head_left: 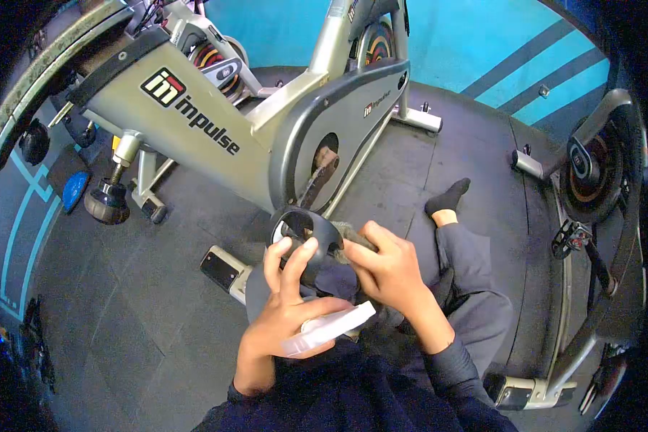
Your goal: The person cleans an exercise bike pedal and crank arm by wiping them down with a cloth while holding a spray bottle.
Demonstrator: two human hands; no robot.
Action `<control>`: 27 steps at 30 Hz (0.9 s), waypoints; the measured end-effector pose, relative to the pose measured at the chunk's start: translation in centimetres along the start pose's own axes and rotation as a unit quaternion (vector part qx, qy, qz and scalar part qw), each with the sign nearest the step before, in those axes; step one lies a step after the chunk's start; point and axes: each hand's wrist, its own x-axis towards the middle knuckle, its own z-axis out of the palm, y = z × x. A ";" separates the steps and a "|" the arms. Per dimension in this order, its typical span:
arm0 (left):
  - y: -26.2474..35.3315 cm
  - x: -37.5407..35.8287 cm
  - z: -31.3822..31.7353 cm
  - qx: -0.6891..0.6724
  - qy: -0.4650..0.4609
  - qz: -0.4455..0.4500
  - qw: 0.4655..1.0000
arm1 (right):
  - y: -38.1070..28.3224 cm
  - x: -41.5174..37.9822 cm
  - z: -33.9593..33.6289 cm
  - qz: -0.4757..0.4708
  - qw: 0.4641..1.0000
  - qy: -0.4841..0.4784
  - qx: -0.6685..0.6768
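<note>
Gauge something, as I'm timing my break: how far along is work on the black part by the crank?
Looks done: the left hand has hold of the black hollow part below the crank, along with a white item. In hand: the right hand holds grey, cloth-like material at its side. Left: perhaps the remaining surface; which areas are finished, I can't tell.
</note>
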 end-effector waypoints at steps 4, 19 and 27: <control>0.0 0.0 0.1 0.001 0.001 -0.003 1.000 | 0.6 0.1 -0.5 -0.008 1.000 -0.013 0.013; 0.1 0.1 0.2 0.009 0.009 0.003 1.000 | 0.2 0.2 -0.2 0.054 0.995 -0.009 0.084; 0.0 0.3 0.2 0.007 0.010 0.001 1.000 | 0.1 0.2 -0.2 0.063 0.990 -0.023 0.126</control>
